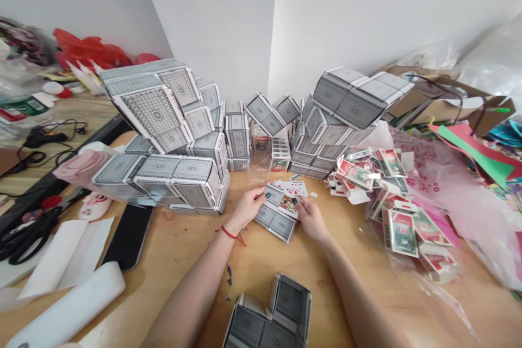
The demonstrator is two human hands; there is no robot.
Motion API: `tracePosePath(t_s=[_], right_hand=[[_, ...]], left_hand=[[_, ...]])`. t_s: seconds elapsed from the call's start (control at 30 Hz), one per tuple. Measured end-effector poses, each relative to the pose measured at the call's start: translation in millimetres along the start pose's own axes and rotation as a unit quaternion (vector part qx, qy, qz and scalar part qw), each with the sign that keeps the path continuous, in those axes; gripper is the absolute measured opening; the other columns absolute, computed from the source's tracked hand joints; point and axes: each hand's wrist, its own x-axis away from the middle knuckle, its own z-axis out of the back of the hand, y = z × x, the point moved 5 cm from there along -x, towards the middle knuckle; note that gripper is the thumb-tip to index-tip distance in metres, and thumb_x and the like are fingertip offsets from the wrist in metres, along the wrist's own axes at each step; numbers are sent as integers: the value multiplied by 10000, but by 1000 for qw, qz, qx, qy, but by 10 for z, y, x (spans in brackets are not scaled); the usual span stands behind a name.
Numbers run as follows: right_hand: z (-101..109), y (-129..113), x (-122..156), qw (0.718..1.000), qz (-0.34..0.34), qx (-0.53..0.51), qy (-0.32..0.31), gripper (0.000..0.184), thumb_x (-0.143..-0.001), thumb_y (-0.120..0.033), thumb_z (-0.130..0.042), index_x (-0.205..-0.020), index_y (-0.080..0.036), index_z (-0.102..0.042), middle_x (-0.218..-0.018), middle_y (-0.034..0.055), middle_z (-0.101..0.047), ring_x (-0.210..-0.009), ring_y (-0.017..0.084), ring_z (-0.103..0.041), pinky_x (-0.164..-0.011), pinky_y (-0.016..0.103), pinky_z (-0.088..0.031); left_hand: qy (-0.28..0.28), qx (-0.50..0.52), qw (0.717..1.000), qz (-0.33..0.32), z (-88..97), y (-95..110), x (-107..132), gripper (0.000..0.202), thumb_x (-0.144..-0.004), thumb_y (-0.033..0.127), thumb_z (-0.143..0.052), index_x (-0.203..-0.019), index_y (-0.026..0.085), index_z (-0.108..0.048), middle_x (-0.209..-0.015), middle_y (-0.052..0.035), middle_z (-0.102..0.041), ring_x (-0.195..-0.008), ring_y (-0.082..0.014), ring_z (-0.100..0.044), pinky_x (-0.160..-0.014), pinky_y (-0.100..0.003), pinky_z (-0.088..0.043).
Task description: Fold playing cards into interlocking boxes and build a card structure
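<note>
My left hand (248,206), a red string at its wrist, pinches the left edge of a grey-backed playing card (274,194). Opposite it, my right hand (312,218) has thumb and finger closed on a face card (287,204) lying against that card. Just below them is a joined panel of grey-backed cards (275,222), partly covered. Behind the fingers, several loose white-faced cards (297,187) lie on the table. Nearest to me stands an open, stepped box shape made of cards (289,302).
Tall stacks of card-built blocks stand at the left (157,114) and right (346,98). Emptied card boxes (402,232) and plastic wrap (473,223) lie at the right. A black phone (128,236), scissors (32,231) and a white rounded case (77,307) lie at the left.
</note>
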Motion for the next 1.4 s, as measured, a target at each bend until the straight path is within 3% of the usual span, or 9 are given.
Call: tracePosePath(t_s=[0.33,0.67,0.77,0.87,0.97,1.2,1.4], right_hand=[[-43,-36,-8,1000,5,25,13,326,-795,-471,-393,-799,-178,-536,-728,43,-580,-686,186,-515,-583,277,-393],[-42,28,-36,1000,-19,-3,19,324,-787,-487,-408,-756,-179,-502,-615,6,-502,-575,151,-463,-482,240,-347],[-17,69,-43,999,-30,-12,30,338,-768,-508,-427,-761,-176,-495,-583,-5,-470,-522,133,-425,-450,232,-333],[-6,90,-40,999,-31,-17,29,340,-763,-517,-429,-758,-182,-488,-546,-18,-430,-471,117,-384,-421,226,-314],[3,93,-30,999,-29,-12,33,341,-758,-529,-431,-727,-192,-477,-511,-29,-400,-436,111,-358,-403,224,-288],[-4,94,-20,999,-35,-21,23,346,-748,-542,-436,-722,-198,-461,-510,-40,-375,-424,109,-343,-404,227,-272],[15,37,-12,999,-15,2,33,339,-754,-529,-434,-680,-199,-457,-524,-26,-408,-455,119,-378,-431,234,-316]], left_hand=[[-3,3,1000,-14,-84,64,18,338,-728,203,-527,-1058,165,-585,-1121,-41,-585,-1027,-204,-516,-922,-340,-353],[-7,35,999,-23,-131,60,36,365,-722,166,-525,-1086,163,-558,-1148,-54,-565,-1068,-198,-494,-941,-358,-349],[59,70,996,-14,-109,9,29,383,-674,132,-568,-1056,163,-554,-1122,-67,-576,-1008,-182,-533,-888,-325,-401],[143,65,988,9,-45,-65,29,295,-630,140,-615,-922,144,-572,-964,-70,-626,-847,-159,-588,-774,-286,-453],[173,37,984,22,-1,-105,26,184,-617,170,-637,-790,144,-581,-853,-53,-635,-769,-145,-590,-724,-270,-459],[175,53,982,40,43,-152,2,197,-596,173,-662,-777,130,-598,-848,-68,-643,-763,-148,-589,-712,-269,-453],[124,76,985,92,40,-172,4,209,-585,227,-671,-764,123,-646,-775,-67,-664,-686,-146,-580,-627,-247,-431]])
